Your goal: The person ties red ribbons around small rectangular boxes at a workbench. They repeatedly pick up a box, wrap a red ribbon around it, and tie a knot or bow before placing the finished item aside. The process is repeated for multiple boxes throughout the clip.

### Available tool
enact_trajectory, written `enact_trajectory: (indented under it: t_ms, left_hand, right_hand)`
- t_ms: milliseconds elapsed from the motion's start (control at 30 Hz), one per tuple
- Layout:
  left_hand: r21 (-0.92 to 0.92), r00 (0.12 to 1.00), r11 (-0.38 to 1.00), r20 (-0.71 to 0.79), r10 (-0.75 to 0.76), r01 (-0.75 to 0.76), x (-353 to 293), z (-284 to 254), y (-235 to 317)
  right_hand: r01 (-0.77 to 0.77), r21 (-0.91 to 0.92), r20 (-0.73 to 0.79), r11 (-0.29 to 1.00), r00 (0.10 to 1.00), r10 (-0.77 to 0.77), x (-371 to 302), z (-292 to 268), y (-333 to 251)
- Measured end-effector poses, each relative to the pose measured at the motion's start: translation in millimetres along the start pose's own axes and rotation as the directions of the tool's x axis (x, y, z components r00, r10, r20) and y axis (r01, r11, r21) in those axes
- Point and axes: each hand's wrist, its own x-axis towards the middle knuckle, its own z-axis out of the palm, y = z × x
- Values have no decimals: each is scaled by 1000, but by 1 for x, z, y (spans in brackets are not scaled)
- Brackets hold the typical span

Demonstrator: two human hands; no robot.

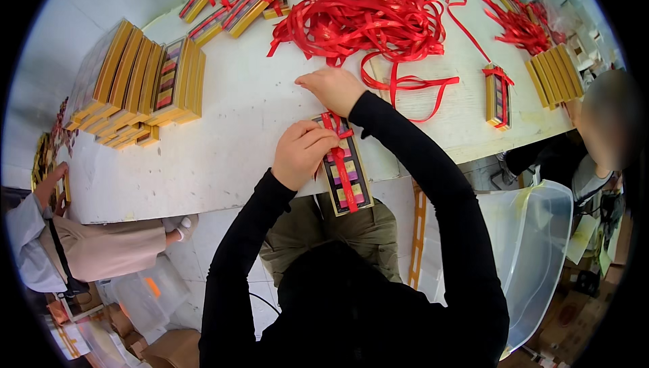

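Since the red ribbon (347, 184) already runs lengthwise over the gold-edged box (358, 177) and gathers near its upper end, this piece appears part-finished, its fastening seemingly not yet complete.

Item in work: one box, at the table's near edge, tilted slightly, its lower end over the person's lap. Left hand (296, 156): fingers together, pinched on the ribbon near the gathering. Right hand (336, 90): just beyond the box's upper end, fingers pointing left; whether they grip anything cannot be told.

Seemingly done: several bow-tied boxes (249, 13), lying in a loose heap at the far left; one ribboned box (492, 105), standing apart to the right.

Seemingly left: tall stacked boxes (125, 74) at left, no ribbon visible on them; a row of gold-edged boxes (554, 77) at far right; a large heap of red ribbon lengths (365, 13) beyond the hands; a smaller ribbon bunch (524, 30) farther right.

Surface: white table (236, 111), curved by the lens.

Room: pale tiled floor (220, 236); clear plastic tub (541, 246) at right; cartons (172, 349) at lower left; one co-worker (111, 243) at left, another (593, 178) at right.
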Motion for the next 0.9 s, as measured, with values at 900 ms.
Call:
enact_trajectory:
  t_ms: [900]
  left_hand:
    - [-317,943,897,230,-241,306,8,-2,-5]
  right_hand:
    - [-646,441,246,623,755,608,-51,-43,-13]
